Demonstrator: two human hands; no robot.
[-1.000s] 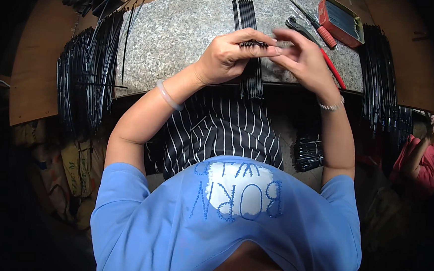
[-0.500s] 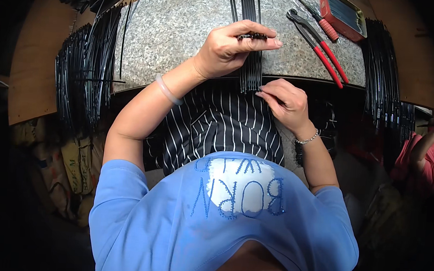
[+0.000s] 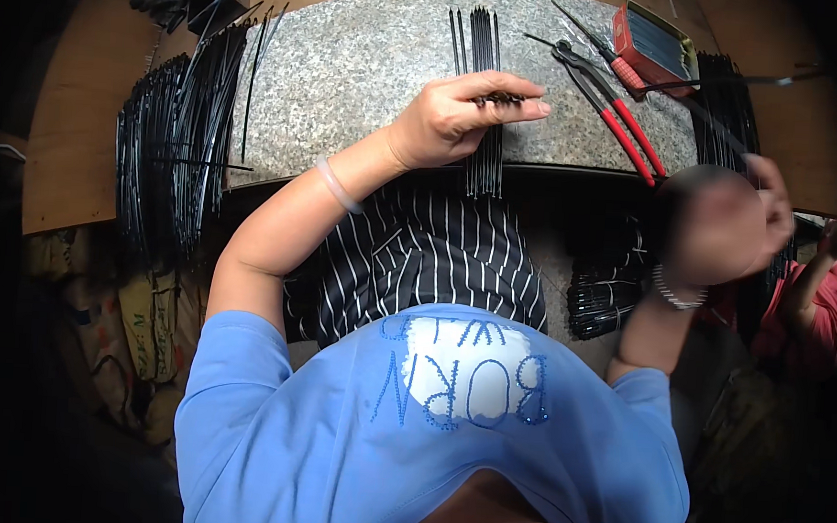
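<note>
My left hand point(image 3: 470, 116) is closed around a bundle of thin black rods point(image 3: 485, 165) with small pointed tips. The bundle lies across the near edge of the speckled stone slab point(image 3: 354, 66), its lower ends reaching over my striped trousers. Two rods stand slightly apart on its left side. Out to the right, my right hand point(image 3: 727, 223) is smeared by motion. A blurred dark rod point(image 3: 727, 81) stretches above it, and a fainter streak runs down towards its fingertips. Whether those fingers hold anything cannot be made out.
Red-handled pincers point(image 3: 618, 125), a red-handled tool point(image 3: 626, 75) and a red tin point(image 3: 634, 30) lie at the slab's far right. Piles of black rods flank it, left point(image 3: 172, 141) and right point(image 3: 729, 118). Tied bundles point(image 3: 603, 302) sit below right. Another person's pink sleeve point(image 3: 814, 295) shows far right.
My right hand has swung from the bundle's lower ends out to the right. A blurred rod has appeared above it, beside the tin. My left hand keeps its hold.
</note>
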